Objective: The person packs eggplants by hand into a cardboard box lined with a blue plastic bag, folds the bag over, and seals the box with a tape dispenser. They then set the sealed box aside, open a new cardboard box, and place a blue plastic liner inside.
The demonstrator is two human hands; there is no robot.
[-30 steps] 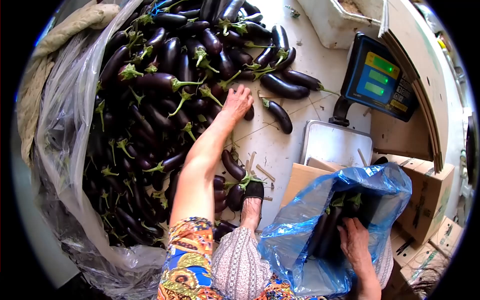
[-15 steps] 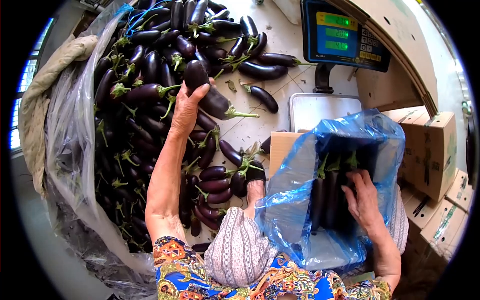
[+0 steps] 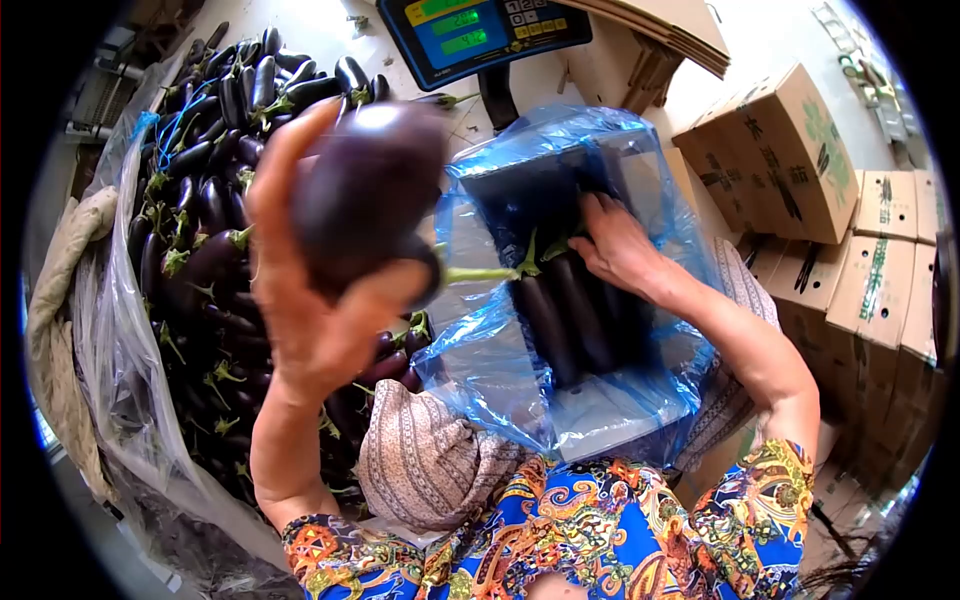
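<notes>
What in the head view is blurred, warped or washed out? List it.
Head view: the eggplant raised in the left hand is soft and out of focus, close to the lens; fisheye bends the cardboard boxes and leaves black corners; the pale floor at the top is overexposed; the right hand inside the blue bag stays sharp.

The bag (image 3: 500,340) mouth stands open above the packed eggplants (image 3: 560,310); the right hand (image 3: 620,250) fills its far corner. The eggplant pile (image 3: 200,250) blocks the left, cartons (image 3: 800,160) the right.
</notes>
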